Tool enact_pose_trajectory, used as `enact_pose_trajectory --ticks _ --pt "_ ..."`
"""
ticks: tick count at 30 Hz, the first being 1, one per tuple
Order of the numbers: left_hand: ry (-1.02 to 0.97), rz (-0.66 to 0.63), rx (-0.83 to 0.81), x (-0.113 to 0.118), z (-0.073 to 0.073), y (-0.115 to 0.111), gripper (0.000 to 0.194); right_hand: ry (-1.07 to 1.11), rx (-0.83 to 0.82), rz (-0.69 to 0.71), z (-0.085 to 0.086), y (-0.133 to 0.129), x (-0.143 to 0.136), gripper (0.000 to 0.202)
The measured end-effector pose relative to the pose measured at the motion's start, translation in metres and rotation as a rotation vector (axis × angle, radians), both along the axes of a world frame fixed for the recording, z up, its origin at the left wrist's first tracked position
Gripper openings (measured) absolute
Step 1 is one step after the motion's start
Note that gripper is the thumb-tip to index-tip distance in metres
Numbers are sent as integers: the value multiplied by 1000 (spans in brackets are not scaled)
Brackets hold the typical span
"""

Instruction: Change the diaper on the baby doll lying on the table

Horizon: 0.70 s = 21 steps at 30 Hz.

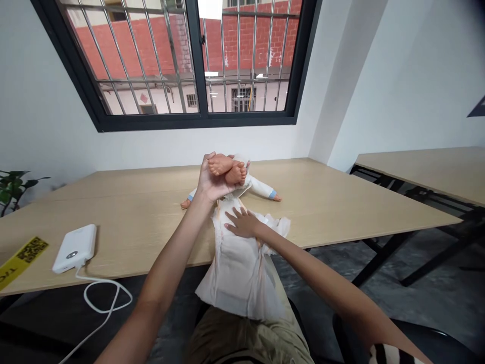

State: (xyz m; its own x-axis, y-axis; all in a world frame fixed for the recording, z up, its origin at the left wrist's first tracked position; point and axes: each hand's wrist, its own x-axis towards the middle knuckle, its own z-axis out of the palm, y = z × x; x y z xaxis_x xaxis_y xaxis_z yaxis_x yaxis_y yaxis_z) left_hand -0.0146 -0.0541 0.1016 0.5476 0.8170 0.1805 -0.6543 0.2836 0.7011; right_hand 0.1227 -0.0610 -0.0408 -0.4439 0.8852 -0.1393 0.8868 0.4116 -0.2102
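A baby doll (259, 186) in a white top with blue cuffs lies on its back on the table, arms spread to both sides. My left hand (212, 182) is wrapped round its legs and holds both feet (227, 168) up together. Below the doll, an unfolded white diaper (237, 263) stretches from the table over the front edge toward my lap. Spread flat, my right hand (242, 222) rests on the upper part of the diaper, fingers apart. The doll's head is mostly hidden behind its raised feet.
On the left of the wooden table (151, 207) lies a white power bank (76, 247) with a white cable (108, 309) hanging over the edge. A yellow label (25, 260) is beside it. A plant (17, 188) stands far left; a second table (428, 169) is at right.
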Motion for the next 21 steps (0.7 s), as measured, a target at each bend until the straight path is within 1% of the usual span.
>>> enact_pose_trajectory --ticks 4,7,10,15,18,21 --pt "-14 -85 -15 3 4 8 49 15 12 91 -4 -10 5 79" --pt "-57 -167 -20 4 3 10 47 22 12 107 -6 -5 5 81" --pt "-84 -197 -35 3 1 11 45 9 -6 77 -5 12 -1 84" --pt "-87 -182 -51 4 1 11 44 3 24 11 -4 47 -8 81" --pt "-93 -189 -58 4 2 8 44 46 111 8 -4 67 -2 78" --pt "-97 -202 -63 2 3 5 43 77 204 2 -2 78 9 71"
